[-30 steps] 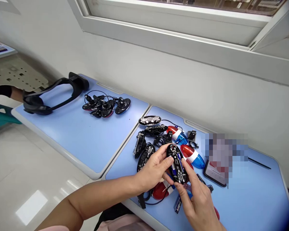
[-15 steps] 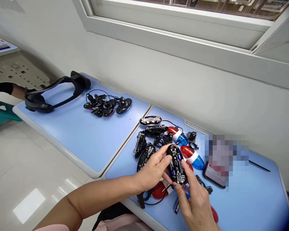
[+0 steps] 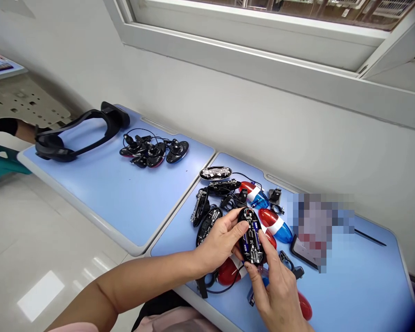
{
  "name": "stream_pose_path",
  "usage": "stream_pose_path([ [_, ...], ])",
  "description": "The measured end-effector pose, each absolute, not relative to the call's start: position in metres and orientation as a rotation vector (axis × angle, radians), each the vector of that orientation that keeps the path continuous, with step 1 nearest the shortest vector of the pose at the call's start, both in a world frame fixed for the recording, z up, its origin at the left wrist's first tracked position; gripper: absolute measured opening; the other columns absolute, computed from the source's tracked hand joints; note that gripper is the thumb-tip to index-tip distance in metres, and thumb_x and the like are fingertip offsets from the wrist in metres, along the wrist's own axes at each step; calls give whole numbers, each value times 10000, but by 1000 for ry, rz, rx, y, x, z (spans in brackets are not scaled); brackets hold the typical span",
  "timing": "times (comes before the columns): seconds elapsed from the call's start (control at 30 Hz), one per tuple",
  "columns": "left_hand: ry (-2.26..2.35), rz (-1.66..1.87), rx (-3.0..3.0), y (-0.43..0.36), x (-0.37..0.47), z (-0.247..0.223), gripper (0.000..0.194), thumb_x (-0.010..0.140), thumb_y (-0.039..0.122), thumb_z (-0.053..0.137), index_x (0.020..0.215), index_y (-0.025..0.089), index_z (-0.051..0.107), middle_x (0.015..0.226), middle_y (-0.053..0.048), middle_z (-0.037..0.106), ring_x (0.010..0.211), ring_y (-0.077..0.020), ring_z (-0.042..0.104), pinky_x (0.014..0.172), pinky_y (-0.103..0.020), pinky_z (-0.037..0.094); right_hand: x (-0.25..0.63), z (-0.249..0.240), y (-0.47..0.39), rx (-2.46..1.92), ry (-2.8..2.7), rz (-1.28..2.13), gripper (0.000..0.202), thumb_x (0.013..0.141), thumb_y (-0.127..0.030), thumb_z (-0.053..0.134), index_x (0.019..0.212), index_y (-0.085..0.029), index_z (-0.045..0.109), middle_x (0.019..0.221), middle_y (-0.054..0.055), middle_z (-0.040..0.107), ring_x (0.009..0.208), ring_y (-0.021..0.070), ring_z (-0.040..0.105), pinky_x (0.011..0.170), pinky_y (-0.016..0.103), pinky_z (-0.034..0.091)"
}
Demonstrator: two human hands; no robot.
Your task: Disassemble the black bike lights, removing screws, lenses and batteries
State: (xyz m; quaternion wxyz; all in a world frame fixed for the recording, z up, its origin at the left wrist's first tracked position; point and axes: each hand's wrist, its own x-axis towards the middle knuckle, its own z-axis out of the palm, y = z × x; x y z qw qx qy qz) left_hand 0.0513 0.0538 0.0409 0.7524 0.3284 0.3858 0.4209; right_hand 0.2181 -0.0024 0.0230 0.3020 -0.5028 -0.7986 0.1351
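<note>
Between my two hands is an open black oval light housing (image 3: 251,240), its circuit board and blue batteries facing up. My left hand (image 3: 224,237) grips its left side, the thumb resting on the upper part of the board. My right hand (image 3: 278,281) holds the right side and lower end with thumb and fingers. Under and behind the housing lie red, white and blue light covers (image 3: 275,225). To the left rests another opened black housing (image 3: 210,225), partly hidden by my left hand. A blue battery (image 3: 251,296) lies beside my right thumb.
More opened housings (image 3: 216,173) with cables lie at the table's back left. A phone (image 3: 306,252), partly pixelated, sits to the right near a thin black stick (image 3: 370,237). On the left table are several black lights (image 3: 155,152) and a black headset (image 3: 81,133). Another person's arm (image 3: 24,130) shows far left.
The housing has turned slightly in my hands, and blue now shows on both sides of its board. My hands keep nearly the same place and grip.
</note>
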Motion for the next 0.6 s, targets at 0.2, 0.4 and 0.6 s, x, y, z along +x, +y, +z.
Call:
stream_pose_path([
  [0.2, 823, 906, 689, 53, 54, 35, 683, 862, 556, 646, 1405, 173, 489, 871, -37, 679, 497, -72, 600, 409, -147, 476, 216, 26, -1, -1345, -2104, 336, 598, 991, -221, 458, 1555, -180, 264, 1324, 161, 639, 1071, 266, 712, 759, 357, 634],
  [0.4, 818, 903, 733, 51, 53, 34, 671, 894, 544, 611, 1442, 190, 451, 890, -38, 678, 534, -72, 614, 450, -149, 514, 218, 26, -2, -1367, -2117, 344, 601, 991, -211, 455, 1557, -181, 255, 1367, 168, 611, 1144, 269, 680, 814, 367, 630],
  [0.6, 846, 888, 752, 50, 52, 35, 573, 936, 496, 553, 1421, 203, 471, 868, -34, 684, 535, -86, 621, 489, -179, 539, 218, 24, -3, -1347, -2120, 326, 619, 986, -201, 453, 1566, -176, 237, 1353, 170, 615, 1102, 273, 697, 794, 375, 634],
])
